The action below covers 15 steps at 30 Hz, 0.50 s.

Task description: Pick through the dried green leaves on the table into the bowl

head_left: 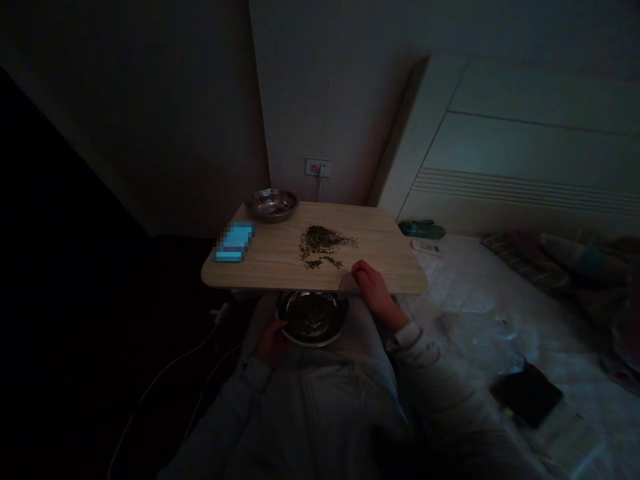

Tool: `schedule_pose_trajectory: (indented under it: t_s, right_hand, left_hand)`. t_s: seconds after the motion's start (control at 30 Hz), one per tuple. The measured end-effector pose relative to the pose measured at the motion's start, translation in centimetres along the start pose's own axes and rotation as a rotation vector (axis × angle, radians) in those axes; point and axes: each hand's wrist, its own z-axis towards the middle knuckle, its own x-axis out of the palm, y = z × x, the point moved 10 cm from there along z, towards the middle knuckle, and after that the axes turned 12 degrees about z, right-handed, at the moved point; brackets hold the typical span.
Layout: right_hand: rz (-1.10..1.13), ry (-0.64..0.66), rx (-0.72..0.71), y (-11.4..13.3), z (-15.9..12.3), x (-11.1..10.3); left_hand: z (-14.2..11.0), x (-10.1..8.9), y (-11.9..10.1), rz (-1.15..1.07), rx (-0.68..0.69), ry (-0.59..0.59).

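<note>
On the wooden board-topped table [270, 267] lies a loose spread of small dark greenish grains [320, 239], too small to name. A metal bowl [311, 343] rests on my lap under the table's near edge, with a dark mass of similar look inside. My left hand [273, 341] grips that bowl by its left rim. Over the near right part of the table, my right hand [369, 283] is closed, close to the grains. A pale, blurred patch shows beside its fingers; what it is, I cannot make out.
A second metal bowl [273, 205] stands at the table's back left corner, behind a lit phone [235, 241]. To the right, a bed [450, 287] holds a green bottle [423, 229], a white remote [427, 248] and a dark flat item [529, 393]. White cables [170, 363] hang at left.
</note>
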Motion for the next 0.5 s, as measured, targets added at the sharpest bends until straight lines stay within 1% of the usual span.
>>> schedule_pose_trajectory:
  t_s: [0.07, 0.13, 0.33, 0.4, 0.5]
  right_hand:
    - [-0.055, 0.076, 0.009, 0.0, 0.0, 0.7]
    - [-0.159, 0.157, 0.012, -0.1, -0.2, 1.6]
    - [-0.618, 0.350, -0.035, 0.0, -1.2, 3.9]
    - [-0.704, 0.398, -0.039, 0.0, -1.6, 4.3]
    - [-0.755, 0.422, -0.021, 0.0, -2.0, 4.2]
  left_hand:
    - [0.0, -0.1, 0.1, -0.003, -0.017, -0.020]
    - [0.0, -0.1, 0.2, -0.012, -0.021, -0.021]
    - [0.1, -0.1, 0.2, -0.017, -0.012, -0.009]
    - [0.1, -0.1, 0.1, -0.024, 0.001, -0.010]
    - [0.2, -0.2, 0.2, -0.039, 0.002, -0.018]
